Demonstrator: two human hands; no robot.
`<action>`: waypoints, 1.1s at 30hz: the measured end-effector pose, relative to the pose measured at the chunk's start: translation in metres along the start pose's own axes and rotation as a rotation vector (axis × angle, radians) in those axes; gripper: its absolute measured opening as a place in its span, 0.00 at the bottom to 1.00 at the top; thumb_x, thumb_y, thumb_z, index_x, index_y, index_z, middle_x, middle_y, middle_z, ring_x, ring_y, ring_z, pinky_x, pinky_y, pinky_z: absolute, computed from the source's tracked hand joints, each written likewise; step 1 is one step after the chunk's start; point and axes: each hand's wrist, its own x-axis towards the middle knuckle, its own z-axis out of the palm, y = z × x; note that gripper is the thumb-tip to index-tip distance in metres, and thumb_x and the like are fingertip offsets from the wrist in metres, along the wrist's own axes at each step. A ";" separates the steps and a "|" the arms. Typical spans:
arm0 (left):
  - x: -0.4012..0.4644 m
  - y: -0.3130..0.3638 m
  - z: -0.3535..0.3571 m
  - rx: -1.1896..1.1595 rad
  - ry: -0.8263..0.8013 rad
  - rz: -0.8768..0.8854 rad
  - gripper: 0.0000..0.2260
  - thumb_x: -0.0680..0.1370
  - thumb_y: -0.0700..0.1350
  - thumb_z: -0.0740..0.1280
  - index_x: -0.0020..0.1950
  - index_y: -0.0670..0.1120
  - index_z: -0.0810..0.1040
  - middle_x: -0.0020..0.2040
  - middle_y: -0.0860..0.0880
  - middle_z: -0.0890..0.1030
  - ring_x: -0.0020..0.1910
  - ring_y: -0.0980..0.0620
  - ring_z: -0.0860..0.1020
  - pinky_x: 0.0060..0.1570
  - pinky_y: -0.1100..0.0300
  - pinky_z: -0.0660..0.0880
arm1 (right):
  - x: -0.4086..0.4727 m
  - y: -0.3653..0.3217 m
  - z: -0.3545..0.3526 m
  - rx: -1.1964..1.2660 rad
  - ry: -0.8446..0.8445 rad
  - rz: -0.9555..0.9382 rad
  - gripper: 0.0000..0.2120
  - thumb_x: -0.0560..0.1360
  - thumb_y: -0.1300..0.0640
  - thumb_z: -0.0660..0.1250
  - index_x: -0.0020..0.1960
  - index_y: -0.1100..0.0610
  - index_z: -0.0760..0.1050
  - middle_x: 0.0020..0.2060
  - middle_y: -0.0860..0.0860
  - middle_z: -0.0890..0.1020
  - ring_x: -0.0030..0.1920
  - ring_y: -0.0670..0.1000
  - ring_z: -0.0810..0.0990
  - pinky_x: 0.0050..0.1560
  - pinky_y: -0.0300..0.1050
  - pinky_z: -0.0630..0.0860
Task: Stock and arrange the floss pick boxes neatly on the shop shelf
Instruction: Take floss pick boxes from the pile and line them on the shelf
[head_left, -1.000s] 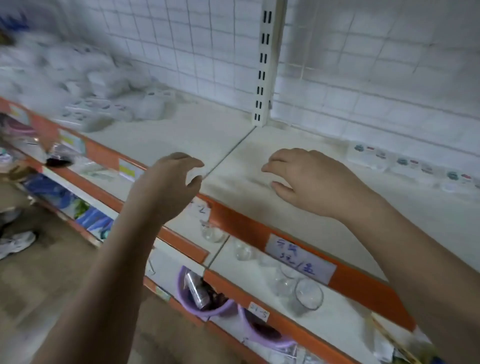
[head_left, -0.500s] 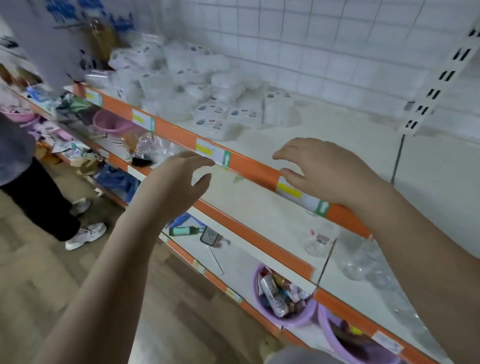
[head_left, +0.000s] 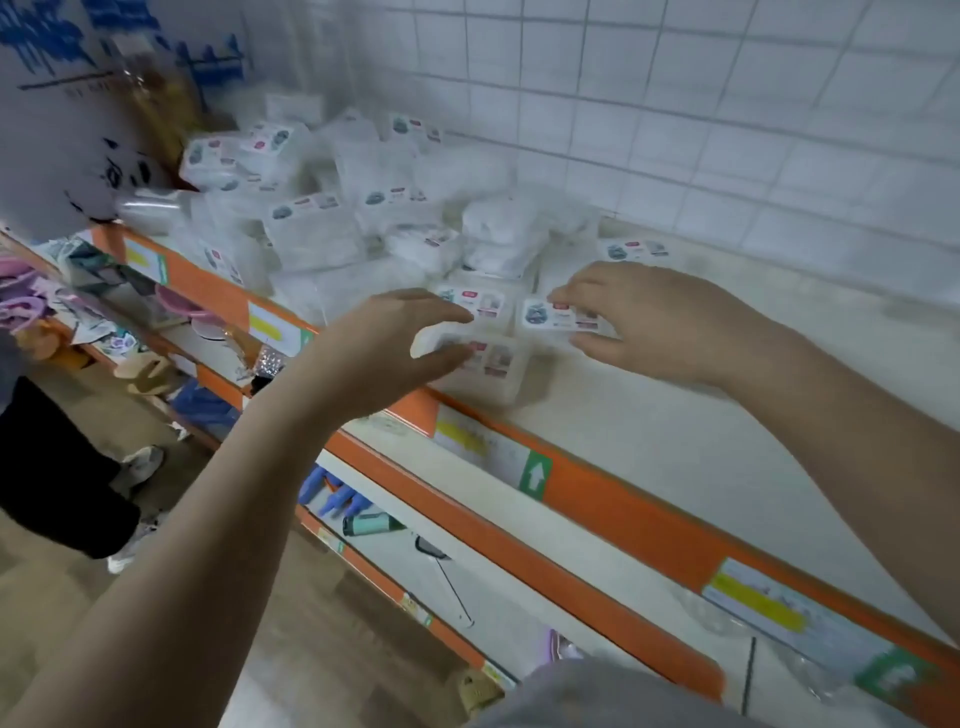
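The left hand (head_left: 395, 343) gripped a box (head_left: 485, 364) at the front edge of the shelf (head_left: 675, 426), while the right hand (head_left: 660, 322) pinched a second box (head_left: 553, 317) just behind it, beside the heap (head_left: 337, 218)

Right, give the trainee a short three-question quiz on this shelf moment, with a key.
1. True or false: both hands are at boxes near the shelf's front edge.
2. Which box does the right hand have its grip on? A) the front box by the orange edge B) the box just behind it, label facing up C) a box at the top of the heap
3. Fill in: the unsorted heap of floss pick boxes lies to the ____ of the hands.

Key:
1. True: the left hand closes round the front box; the right pinches the box behind.
2. B
3. left
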 end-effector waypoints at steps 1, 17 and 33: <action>0.007 -0.004 -0.002 -0.002 -0.056 0.016 0.19 0.76 0.57 0.62 0.66 0.57 0.71 0.65 0.55 0.73 0.63 0.54 0.70 0.54 0.65 0.62 | 0.005 0.001 0.001 -0.004 -0.014 -0.006 0.21 0.78 0.46 0.57 0.69 0.48 0.65 0.63 0.48 0.71 0.61 0.50 0.71 0.56 0.52 0.72; 0.035 -0.035 0.004 0.074 -0.126 0.540 0.23 0.70 0.60 0.67 0.61 0.52 0.77 0.58 0.51 0.78 0.56 0.50 0.75 0.56 0.62 0.67 | 0.006 -0.026 0.019 0.148 0.031 0.288 0.26 0.74 0.43 0.63 0.70 0.47 0.65 0.64 0.48 0.71 0.62 0.51 0.70 0.63 0.45 0.65; 0.051 -0.021 -0.002 -0.320 -0.099 0.676 0.29 0.61 0.55 0.71 0.60 0.47 0.79 0.52 0.52 0.74 0.49 0.64 0.70 0.50 0.83 0.60 | -0.064 -0.082 -0.017 0.183 0.420 0.853 0.23 0.69 0.53 0.73 0.62 0.54 0.75 0.55 0.52 0.78 0.52 0.46 0.69 0.51 0.28 0.55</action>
